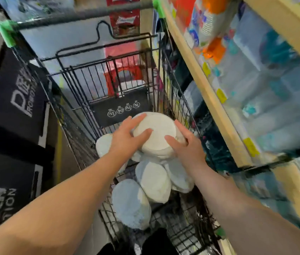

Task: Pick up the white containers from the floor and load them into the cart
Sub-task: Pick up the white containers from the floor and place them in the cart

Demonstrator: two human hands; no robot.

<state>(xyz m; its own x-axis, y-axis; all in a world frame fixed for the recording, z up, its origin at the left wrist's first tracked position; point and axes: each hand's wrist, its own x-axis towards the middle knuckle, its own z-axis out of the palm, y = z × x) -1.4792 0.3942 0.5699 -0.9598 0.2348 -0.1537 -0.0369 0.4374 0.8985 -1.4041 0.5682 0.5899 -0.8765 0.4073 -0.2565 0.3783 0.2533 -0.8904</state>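
A round white container (156, 134) hangs inside the black wire cart (83, 83), lid side facing me. My left hand (127, 137) holds its left side, fingers spread over the rim and lid. My right hand (184, 142) holds its right side, thumb on the lid. Below it, several more white containers (154, 181) lie stacked on the cart's bottom, one (130, 203) nearest me. The view is blurred by motion.
A wooden shelf (210, 96) with colourful packaged goods runs along the right, close to the cart. Black boxes with white lettering (14, 100) stand on the left. The cart handle (83, 15) with green ends crosses the top. A red stool (123, 76) shows beyond the cart.
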